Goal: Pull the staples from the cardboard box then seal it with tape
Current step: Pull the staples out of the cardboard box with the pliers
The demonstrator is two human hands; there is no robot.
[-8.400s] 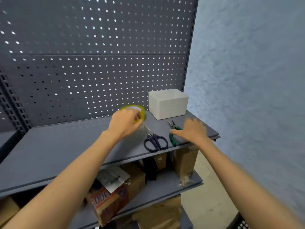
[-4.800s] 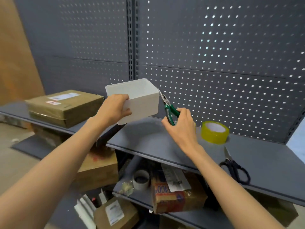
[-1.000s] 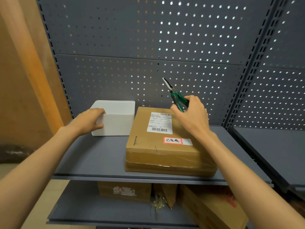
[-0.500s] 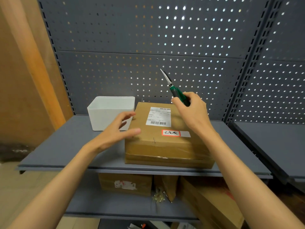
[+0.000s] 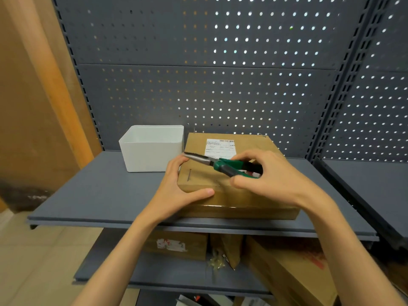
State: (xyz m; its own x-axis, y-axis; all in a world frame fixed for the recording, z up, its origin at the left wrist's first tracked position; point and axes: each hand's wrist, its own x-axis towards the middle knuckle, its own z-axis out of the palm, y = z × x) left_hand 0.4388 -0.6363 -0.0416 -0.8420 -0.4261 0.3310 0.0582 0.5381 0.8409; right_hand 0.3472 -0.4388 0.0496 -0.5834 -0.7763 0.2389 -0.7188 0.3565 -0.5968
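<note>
So I've got both hands on the cardboard box (image 5: 234, 195), which sits flat on the grey shelf (image 5: 92, 195) right in front of me. My left hand (image 5: 176, 191) is wrapped round the box's near left corner: fingers curled over the left edge, thumb lying flat along the front top edge, so it's gripping the box.

My right hand (image 5: 269, 175) is over the middle of the box lid, holding the green-handled pliers (image 5: 223, 164). Fingers are curled round the handles, thumb underneath. The nose of the pliers points left, toward my left fingertips, and hangs just above the lid. Can't tell if the tips are parted or closed, they're a bit blurry.

Between my two hands, just under the pliers' nose, there's a staple (image 5: 189, 175) showing as a thin dark line in the lid near the left edge. Past my right hand, toward the back of the lid, is a white shipping label (image 5: 219, 146) with a barcode.

Just beyond my left hand a white open bin (image 5: 152, 149) sits right beside the box, very close or touching. Behind it all is the grey pegboard (image 5: 209, 85). Below my forearms, the lower shelf holds more brown cartons (image 5: 176, 246).
</note>
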